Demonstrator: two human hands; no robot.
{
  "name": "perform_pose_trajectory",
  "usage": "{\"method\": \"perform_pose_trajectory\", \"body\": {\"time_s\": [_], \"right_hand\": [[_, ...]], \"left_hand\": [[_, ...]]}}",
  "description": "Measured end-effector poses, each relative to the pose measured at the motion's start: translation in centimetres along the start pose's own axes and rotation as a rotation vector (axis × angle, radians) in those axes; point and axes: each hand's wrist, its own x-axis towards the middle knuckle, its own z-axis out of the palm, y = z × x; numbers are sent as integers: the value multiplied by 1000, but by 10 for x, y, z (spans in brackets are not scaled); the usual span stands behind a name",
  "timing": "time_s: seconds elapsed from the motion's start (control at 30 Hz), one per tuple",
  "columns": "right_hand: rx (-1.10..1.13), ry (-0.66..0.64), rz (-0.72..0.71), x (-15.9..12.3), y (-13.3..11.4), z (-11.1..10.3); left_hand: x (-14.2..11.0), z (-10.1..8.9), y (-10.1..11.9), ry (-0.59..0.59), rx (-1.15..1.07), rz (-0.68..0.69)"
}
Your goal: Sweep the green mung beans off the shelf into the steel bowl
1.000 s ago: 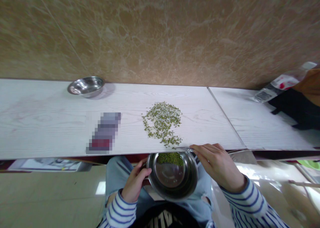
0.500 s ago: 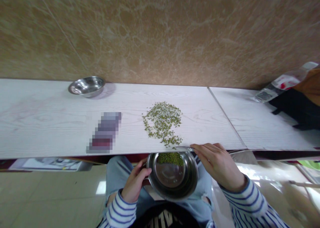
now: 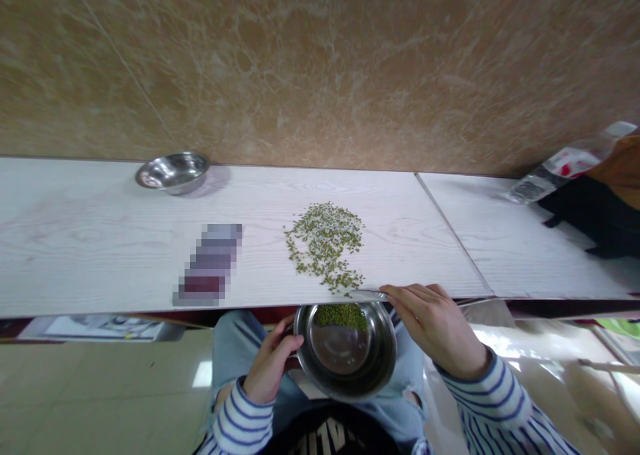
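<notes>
My left hand (image 3: 275,358) is closed on the left rim of a steel pot (image 3: 345,382), which is under the table's front edge, over my lap. Small green beans lie in the far side of the pot. More green beans (image 3: 325,235) are scattered on the white tabletop, a thin trail of them reaching toward the front edge. Beside that trail, my right hand (image 3: 430,318) pinches a thin, shiny metal utensil (image 3: 373,295) lying low along the edge, its tip close to the nearest beans. The utensil's exact kind cannot be made out.
A shallow steel bowl (image 3: 173,173) stands at the back left by the marbled wall (image 3: 320,75). A blurred-out flat object (image 3: 210,265) lies left of the beans. At right are a plastic bottle (image 3: 560,168) and a dark bag (image 3: 600,208). A seam crosses the tabletop (image 3: 425,242).
The utensil in my right hand has tilted slightly, showing more of its flat side. My left hand, the pot and the beans look unchanged.
</notes>
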Motion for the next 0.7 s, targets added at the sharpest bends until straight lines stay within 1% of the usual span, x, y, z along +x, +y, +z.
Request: {"method": "perform_pose_trajectory", "body": {"time_s": [0.23,0.47,0.7], "right_hand": [[17,-16,-15,-1,0,0],[-27,16,19,4,1,6],[8,-6,-17,5,-1,1]], "left_hand": [[2,-2,-2,-5,-4,13],[0,-1,1,-7,14,22],[0,-2,1,-6,10,12]]}}
